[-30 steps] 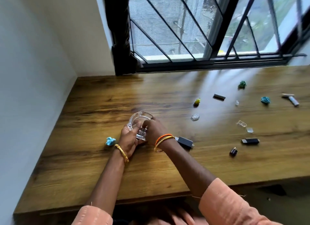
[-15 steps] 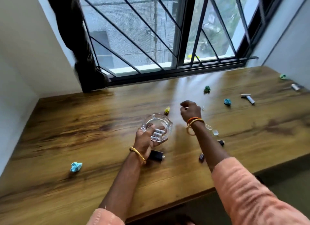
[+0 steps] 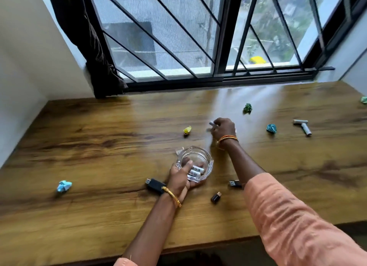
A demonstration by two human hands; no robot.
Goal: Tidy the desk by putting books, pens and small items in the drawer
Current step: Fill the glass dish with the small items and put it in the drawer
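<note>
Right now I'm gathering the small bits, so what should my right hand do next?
Probably carry the small pale item pinched in your right hand back and drop it in the glass dish your left hand holds; it already contains similar pieces.

I see a wooden desk point(image 3: 99, 146) carrying crumpled paper balls: blue point(image 3: 64, 186), yellow point(image 3: 187, 130), green point(image 3: 247, 108), teal point(image 3: 271, 128). Two black USB sticks point(image 3: 155, 185) point(image 3: 235, 183), a small black cap point(image 3: 216, 197) and two grey markers point(image 3: 302, 126) lie there too.

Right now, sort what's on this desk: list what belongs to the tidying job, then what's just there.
Job:
glass dish, gripped by left hand
small item pinched by right hand
black USB stick
grey pieces

Just there:
window grille
dark curtain
</note>
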